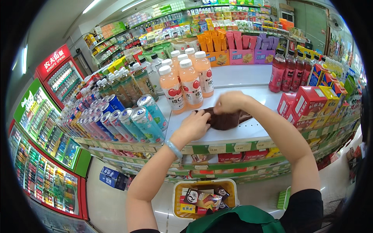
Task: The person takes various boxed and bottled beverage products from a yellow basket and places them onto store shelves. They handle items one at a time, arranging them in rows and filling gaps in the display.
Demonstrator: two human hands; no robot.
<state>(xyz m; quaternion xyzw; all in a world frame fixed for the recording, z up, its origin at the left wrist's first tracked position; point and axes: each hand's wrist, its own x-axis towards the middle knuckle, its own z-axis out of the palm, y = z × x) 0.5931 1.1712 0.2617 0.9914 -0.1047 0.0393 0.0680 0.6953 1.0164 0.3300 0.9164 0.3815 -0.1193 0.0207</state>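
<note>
A dark brown cloth (225,121) lies bunched on the white shelf top (243,134) in front of me. My left hand (195,125) has its fingers closed over the cloth's left edge. At the cloth's far edge, my right hand (230,102) is curled into a fist against it, slightly smeared by motion; its fingertips are partly hidden. Just beyond my left hand stand several peach-coloured drink bottles (192,87) with white caps.
Teal drink cans (147,124) and other drinks crowd the left. Red bottles (278,72) and red boxes (307,103) stand at the right. Snack cartons (241,57) line the back. Below is a yellow basket (176,198) of packages. Drink fridges (46,124) stand far left.
</note>
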